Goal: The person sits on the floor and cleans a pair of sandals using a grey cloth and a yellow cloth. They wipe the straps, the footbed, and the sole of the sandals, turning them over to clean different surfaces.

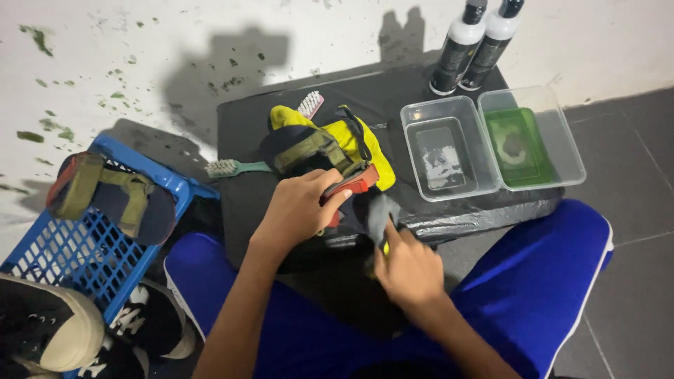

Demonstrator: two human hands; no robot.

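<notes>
- Two hands work one sandal [330,151]: left hand [298,207] clamped on its stiff red-edged sole.
- Right hand [407,270] pinches a soft, limp grey cloth [379,214].
- Sandal looks light; straps flex.

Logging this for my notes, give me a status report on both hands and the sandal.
Left hand gripping sandal on black pad. Right hand pressing grey cloth against it. Green brush alongside, nothing blocking.

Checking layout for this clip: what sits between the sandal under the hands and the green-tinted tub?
In the head view, a clear plastic tub with whitish residue sits between the sandal and the green tub, touching the green one.
</notes>
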